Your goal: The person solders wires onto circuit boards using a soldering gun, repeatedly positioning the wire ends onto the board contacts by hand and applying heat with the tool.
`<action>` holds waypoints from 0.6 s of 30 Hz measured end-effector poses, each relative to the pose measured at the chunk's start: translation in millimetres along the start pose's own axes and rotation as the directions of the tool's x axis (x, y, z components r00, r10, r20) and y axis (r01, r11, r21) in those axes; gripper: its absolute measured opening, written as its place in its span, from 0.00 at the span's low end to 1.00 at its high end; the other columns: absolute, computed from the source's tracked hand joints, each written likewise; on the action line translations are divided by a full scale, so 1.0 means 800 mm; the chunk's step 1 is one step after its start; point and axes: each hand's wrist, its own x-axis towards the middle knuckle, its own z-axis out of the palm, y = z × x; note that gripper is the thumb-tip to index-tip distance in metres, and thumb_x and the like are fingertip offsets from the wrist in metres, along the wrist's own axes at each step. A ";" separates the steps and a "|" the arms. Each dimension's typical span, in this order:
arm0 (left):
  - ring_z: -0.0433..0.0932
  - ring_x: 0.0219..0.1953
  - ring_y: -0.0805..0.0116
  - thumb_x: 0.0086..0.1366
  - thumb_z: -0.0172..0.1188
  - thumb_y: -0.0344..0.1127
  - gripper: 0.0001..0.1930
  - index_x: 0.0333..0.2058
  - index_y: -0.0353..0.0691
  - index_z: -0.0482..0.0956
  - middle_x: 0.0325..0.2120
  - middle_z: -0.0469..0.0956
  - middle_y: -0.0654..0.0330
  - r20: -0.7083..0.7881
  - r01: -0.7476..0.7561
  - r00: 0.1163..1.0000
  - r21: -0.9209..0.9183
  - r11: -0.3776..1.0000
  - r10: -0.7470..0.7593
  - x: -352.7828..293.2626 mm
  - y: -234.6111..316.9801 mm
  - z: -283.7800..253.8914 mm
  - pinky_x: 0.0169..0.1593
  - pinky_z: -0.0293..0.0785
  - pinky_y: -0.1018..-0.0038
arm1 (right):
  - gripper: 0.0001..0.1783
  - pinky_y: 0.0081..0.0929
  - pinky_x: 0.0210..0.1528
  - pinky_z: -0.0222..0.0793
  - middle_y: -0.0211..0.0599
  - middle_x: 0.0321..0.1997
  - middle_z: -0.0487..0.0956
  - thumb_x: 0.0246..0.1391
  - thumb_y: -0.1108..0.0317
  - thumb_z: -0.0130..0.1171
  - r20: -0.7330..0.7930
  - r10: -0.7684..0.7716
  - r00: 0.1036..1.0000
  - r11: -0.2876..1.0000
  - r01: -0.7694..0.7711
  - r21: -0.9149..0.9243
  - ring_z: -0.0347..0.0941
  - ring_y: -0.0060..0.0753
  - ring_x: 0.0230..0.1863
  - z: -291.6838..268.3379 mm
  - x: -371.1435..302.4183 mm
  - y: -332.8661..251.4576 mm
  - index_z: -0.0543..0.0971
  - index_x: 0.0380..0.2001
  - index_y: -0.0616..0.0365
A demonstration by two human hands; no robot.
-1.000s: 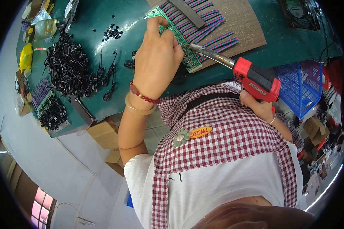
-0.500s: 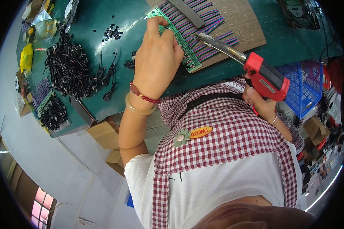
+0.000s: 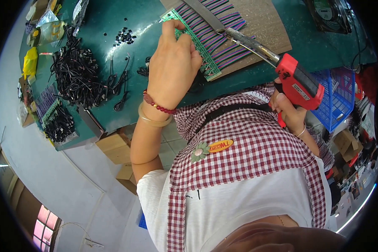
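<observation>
the right hand's [image 3: 287, 109] grip is wrapped round a red soldering gun [image 3: 297, 79]; the left hand [image 3: 172, 56] (grip: cannot tell) is over the green circuit board [image 3: 206, 59].

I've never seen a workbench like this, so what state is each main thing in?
Left grip: fingers bent over the green board
Right grip: closed around the red tool
Red tool: tip clear of the green board; hot or cold, can't tell
Metal bar: lying across the coloured wires
Coloured wires: spread out in rows
Black cables: heaped, tangled
Small black pieces: loose, scattered
</observation>
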 end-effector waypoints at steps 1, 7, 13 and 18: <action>0.76 0.38 0.53 0.49 0.59 0.25 0.05 0.25 0.31 0.73 0.44 0.69 0.50 0.001 0.006 1.000 -0.002 1.000 -0.006 0.000 0.000 0.000 0.36 0.77 0.63 | 0.19 0.15 0.24 0.62 0.29 0.24 0.74 0.55 0.77 0.57 0.003 -0.002 1.000 1.000 0.002 0.000 0.67 0.15 0.21 0.000 0.001 -0.001 0.71 0.51 0.68; 0.76 0.28 0.52 0.51 0.58 0.27 0.05 0.24 0.33 0.72 0.47 0.68 0.52 -0.026 0.010 1.000 -0.019 1.000 -0.010 -0.002 -0.002 0.003 0.31 0.73 0.62 | 0.19 0.17 0.22 0.61 0.32 0.22 0.72 0.55 0.77 0.55 -0.008 -0.034 0.999 0.998 0.034 0.061 0.66 0.18 0.19 0.002 0.009 -0.007 0.69 0.50 0.69; 0.76 0.28 0.52 0.51 0.59 0.27 0.05 0.23 0.34 0.72 0.47 0.69 0.52 -0.044 0.039 0.998 -0.005 0.999 -0.039 -0.004 0.001 0.003 0.31 0.74 0.62 | 0.19 0.19 0.20 0.60 0.31 0.17 0.67 0.56 0.74 0.53 -0.026 -0.047 0.999 0.984 0.051 0.171 0.62 0.20 0.16 0.010 0.019 -0.018 0.68 0.50 0.68; 0.76 0.29 0.53 0.50 0.60 0.27 0.05 0.24 0.34 0.72 0.46 0.69 0.53 -0.055 0.058 0.997 -0.015 0.998 -0.059 -0.006 0.000 0.004 0.32 0.74 0.63 | 0.19 0.21 0.20 0.59 0.33 0.17 0.66 0.55 0.72 0.52 -0.045 -0.034 0.998 0.960 0.045 0.277 0.59 0.20 0.15 0.017 0.028 -0.030 0.66 0.50 0.67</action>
